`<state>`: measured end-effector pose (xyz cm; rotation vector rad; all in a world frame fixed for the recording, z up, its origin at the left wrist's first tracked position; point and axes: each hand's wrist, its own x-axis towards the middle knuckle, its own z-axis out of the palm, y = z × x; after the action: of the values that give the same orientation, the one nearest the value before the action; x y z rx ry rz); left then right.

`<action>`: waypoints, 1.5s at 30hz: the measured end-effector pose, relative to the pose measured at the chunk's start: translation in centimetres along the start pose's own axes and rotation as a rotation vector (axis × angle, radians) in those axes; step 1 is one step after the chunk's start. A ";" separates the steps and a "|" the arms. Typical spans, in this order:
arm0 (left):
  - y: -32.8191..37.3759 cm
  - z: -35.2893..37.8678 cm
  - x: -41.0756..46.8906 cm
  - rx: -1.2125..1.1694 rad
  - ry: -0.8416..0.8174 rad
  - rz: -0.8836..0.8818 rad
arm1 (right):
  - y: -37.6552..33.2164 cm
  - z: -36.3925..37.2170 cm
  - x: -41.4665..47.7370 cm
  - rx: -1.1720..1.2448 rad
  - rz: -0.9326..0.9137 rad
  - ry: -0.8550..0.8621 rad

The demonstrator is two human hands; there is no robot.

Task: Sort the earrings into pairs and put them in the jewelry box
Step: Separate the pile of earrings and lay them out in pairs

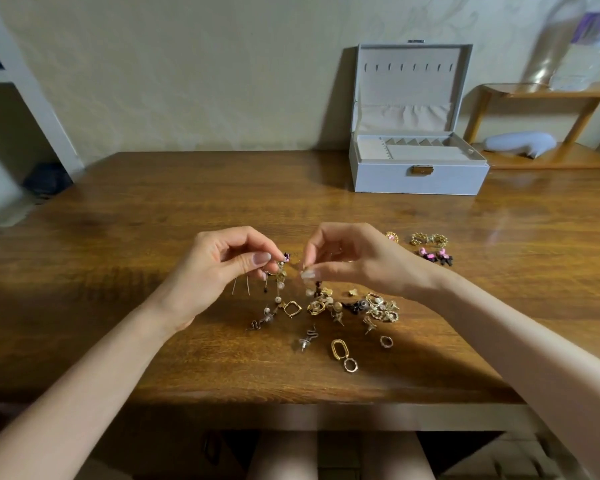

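Observation:
A pile of loose earrings [340,310] lies on the wooden table [153,209] in front of me. My left hand [222,268] pinches a dangling earring [279,282] with pearls and thin pins, lifted above the pile. My right hand [354,258] pinches a second dangling pearl earring [309,289] just beside it. The grey jewelry box [418,178] stands open at the back right, its lid upright. Right of my right hand lie a gold pair [429,239], a pink-and-black bow pair [435,256] and a single pink-gold stud [392,237].
A gold oval-link earring [342,355] and a small ring-shaped one [386,341] lie nearest the table's front edge. A wooden shelf [541,126] with a pale cushion stands at the back right. The wall runs close behind the table.

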<state>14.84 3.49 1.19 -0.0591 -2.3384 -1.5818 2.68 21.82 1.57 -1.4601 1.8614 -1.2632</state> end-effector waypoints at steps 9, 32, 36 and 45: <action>0.5 0.5 0.4 0.069 0.030 -0.048 | -1.2 0.4 1.8 0.105 0.031 0.177; 0.7 0.4 0.8 0.180 0.117 0.046 | -1.6 0.1 1.9 0.085 0.020 0.189; 0.8 0.3 0.8 0.170 0.127 0.037 | -1.4 0.3 1.6 0.117 0.051 0.194; 0.6 0.1 0.7 0.201 0.114 0.056 | -0.8 0.7 1.1 0.149 0.093 0.282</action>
<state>14.24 3.76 1.91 0.0114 -2.3714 -1.2824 3.22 20.49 2.13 -1.1537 1.9358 -1.5909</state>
